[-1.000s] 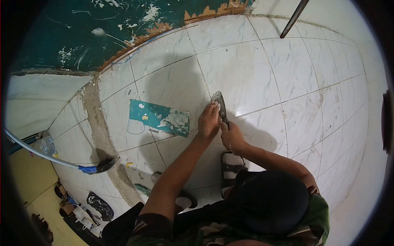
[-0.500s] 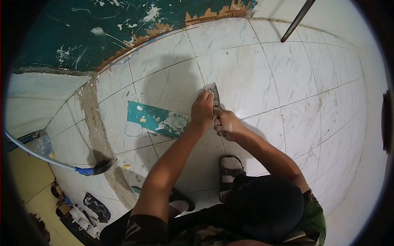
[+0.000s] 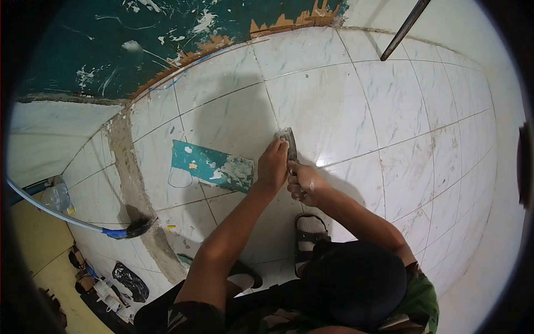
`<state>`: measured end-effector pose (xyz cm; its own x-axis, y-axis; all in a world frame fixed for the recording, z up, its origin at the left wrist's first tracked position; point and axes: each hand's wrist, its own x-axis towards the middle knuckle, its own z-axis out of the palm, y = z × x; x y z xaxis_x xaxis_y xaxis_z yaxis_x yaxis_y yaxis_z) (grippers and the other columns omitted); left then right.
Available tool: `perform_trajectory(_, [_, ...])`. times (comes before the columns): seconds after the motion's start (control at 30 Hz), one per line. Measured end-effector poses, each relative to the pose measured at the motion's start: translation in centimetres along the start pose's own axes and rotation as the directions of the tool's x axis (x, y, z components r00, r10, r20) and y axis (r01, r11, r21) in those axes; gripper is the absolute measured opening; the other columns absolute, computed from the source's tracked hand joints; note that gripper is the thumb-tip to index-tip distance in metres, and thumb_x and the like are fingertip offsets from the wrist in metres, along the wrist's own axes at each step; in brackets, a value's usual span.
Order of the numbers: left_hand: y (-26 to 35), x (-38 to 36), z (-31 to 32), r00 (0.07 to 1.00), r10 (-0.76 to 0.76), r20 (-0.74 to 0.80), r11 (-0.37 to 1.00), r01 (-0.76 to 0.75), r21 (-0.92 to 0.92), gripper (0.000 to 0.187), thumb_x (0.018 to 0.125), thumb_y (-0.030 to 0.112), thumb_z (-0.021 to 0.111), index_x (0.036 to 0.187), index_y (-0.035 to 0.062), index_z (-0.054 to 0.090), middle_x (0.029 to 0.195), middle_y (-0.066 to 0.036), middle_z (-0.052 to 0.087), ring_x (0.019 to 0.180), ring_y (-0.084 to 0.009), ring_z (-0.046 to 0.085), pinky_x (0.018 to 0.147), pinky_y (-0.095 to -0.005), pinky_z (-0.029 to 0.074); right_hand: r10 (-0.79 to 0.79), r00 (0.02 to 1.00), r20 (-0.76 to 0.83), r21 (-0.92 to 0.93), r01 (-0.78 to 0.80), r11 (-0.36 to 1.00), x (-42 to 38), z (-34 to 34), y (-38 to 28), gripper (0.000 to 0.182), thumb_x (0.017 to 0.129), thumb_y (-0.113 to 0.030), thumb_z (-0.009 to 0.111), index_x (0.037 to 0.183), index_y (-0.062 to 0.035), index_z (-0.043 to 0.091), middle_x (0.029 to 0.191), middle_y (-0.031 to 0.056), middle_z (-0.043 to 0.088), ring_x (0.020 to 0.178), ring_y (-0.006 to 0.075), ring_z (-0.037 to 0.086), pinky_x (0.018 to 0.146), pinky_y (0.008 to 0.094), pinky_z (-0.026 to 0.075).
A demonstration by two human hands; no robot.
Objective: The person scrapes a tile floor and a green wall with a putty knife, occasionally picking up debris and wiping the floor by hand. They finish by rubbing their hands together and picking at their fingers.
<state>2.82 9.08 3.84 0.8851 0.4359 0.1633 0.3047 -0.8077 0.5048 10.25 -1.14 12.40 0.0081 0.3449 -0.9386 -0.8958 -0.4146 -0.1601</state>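
Note:
Over the tiled floor, my right hand (image 3: 306, 182) is closed round the handle of a putty knife (image 3: 292, 146), its blade pointing away from me. White paste or dust smears the blade and my fingers. My left hand (image 3: 274, 166) presses its closed fingers against the blade near the tip; exactly what lies under them is hidden. Just left of my left wrist, a teal board (image 3: 208, 165) with dried white putty on it lies flat on the tiles.
A dark green, paint-splashed panel (image 3: 111, 44) with a torn brown edge is at the upper left. A metal rod (image 3: 403, 32) slants down at the upper right. Lower left are a blue-taped hose (image 3: 114, 232), a plastic bottle (image 3: 57, 197) and a cement strip (image 3: 125, 161). My sandalled foot (image 3: 311, 234) is below.
Both hands have moved slightly down toward my body with the putty knife. The teal board lies in about the same place.

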Motion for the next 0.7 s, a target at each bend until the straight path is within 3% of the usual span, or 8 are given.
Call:
perform_trajectory(0.1, [-0.6, 0.6, 0.0, 0.998, 0.04, -0.056, 0.998, -0.042, -0.043, 0.025, 0.082, 0.001, 0.062, 0.107, 0.0007, 0.06, 0.104, -0.015, 0.062, 0.097, -0.0337, 0.066, 0.079, -0.0409, 0.057, -0.087, 0.995, -0.042, -0.038, 0.085, 0.996, 1.3, 0.5, 0.1, 0.024, 0.105, -0.03, 0.047, 0.086, -0.0162, 0.047, 0.062, -0.0045, 0.037, 0.047, 0.0098, 0.031, 0.043, 0.0296, 0.027])
perform_trajectory(0.13, [-0.8, 1.7, -0.3, 1.0, -0.019, 0.0, 0.999, 0.019, -0.046, 0.025, 0.082, 0.001, 0.062, 0.107, 0.0011, 0.06, 0.104, -0.014, 0.062, 0.097, -0.0335, 0.066, 0.08, -0.0411, 0.057, -0.084, 0.996, -0.032, -0.031, 0.083, 0.996, 1.8, 0.3, -0.1, 0.024, 0.105, -0.03, 0.047, 0.086, -0.0162, 0.047, 0.062, -0.0045, 0.037, 0.047, 0.0098, 0.031, 0.043, 0.0296, 0.027])
perform_trajectory(0.2, [-0.9, 2.4, -0.8, 0.996, -0.074, 0.05, 0.997, 0.075, -0.034, 0.025, 0.083, 0.001, 0.062, 0.107, 0.0016, 0.06, 0.104, -0.014, 0.062, 0.096, -0.0332, 0.067, 0.08, -0.0413, 0.057, -0.12, 0.98, 0.158, 0.096, 0.105, 0.99, 2.6, 0.0, -1.3, 0.026, 0.105, -0.032, 0.047, 0.085, -0.0155, 0.049, 0.062, -0.0043, 0.039, 0.046, 0.0105, 0.032, 0.043, 0.0299, 0.027])
perform_trajectory(0.23, [-0.8, 2.2, -0.9, 0.995, -0.083, 0.056, 0.994, 0.086, -0.06, 0.025, 0.083, 0.001, 0.062, 0.108, 0.0022, 0.06, 0.104, -0.013, 0.062, 0.096, -0.0329, 0.067, 0.08, -0.0412, 0.057, -0.121, 0.979, 0.162, 0.098, 0.106, 0.99, 2.2, 0.2, -0.9, 0.026, 0.105, -0.032, 0.047, 0.085, -0.0155, 0.049, 0.062, -0.0043, 0.039, 0.046, 0.0105, 0.032, 0.043, 0.0299, 0.027])
perform_trajectory(0.33, [-0.4, 0.0, -0.1, 0.997, -0.064, 0.033, 0.995, 0.066, -0.076, 0.024, 0.083, 0.002, 0.062, 0.107, 0.0033, 0.06, 0.106, -0.012, 0.063, 0.095, -0.0322, 0.067, 0.079, -0.041, 0.057, -0.082, 0.994, 0.072, 0.158, 0.07, 0.985, 0.5, 0.5, 0.5, 0.027, 0.104, -0.031, 0.048, 0.083, -0.0151, 0.047, 0.061, -0.0048, 0.038, 0.045, 0.0105, 0.03, 0.043, 0.0298, 0.025])
perform_trajectory(0.43, [-0.8, 0.5, 0.5, 1.0, -0.022, -0.015, 0.999, 0.022, -0.047, 0.024, 0.082, 0.003, 0.063, 0.107, 0.0044, 0.06, 0.109, -0.012, 0.063, 0.097, -0.0308, 0.067, 0.077, -0.0392, 0.058, -0.044, 0.998, 0.034, 0.052, 0.042, 0.998, 0.9, 0.1, 0.1, 0.026, 0.104, -0.03, 0.048, 0.083, -0.0148, 0.047, 0.062, -0.0048, 0.038, 0.046, 0.0101, 0.031, 0.043, 0.0287, 0.025])
perform_trajectory(0.5, [-0.7, 2.5, -0.1, 0.991, -0.092, 0.096, 0.996, 0.094, -0.008, 0.027, 0.083, 0.003, 0.063, 0.109, 0.0046, 0.06, 0.111, -0.012, 0.063, 0.101, -0.0301, 0.067, 0.078, -0.0384, 0.058, -0.158, 0.982, 0.107, 0.138, 0.143, 0.98, 2.3, 0.0, -1.0, 0.025, 0.105, -0.03, 0.047, 0.085, -0.0145, 0.046, 0.061, -0.0048, 0.037, 0.045, 0.0098, 0.03, 0.042, 0.0278, 0.024])
perform_trajectory(0.7, [0.0, -0.3, -0.6, 0.997, -0.051, 0.052, 0.998, 0.053, -0.04, 0.026, 0.082, 0.003, 0.062, 0.109, 0.0048, 0.06, 0.106, -0.011, 0.062, 0.1, -0.0317, 0.067, 0.08, -0.0391, 0.058, -0.025, 0.999, 0.044, 0.103, 0.021, 0.994, 0.1, 0.1, 0.2, 0.023, 0.105, -0.032, 0.046, 0.088, -0.0167, 0.047, 0.06, -0.0053, 0.036, 0.045, 0.009, 0.029, 0.042, 0.0278, 0.024])
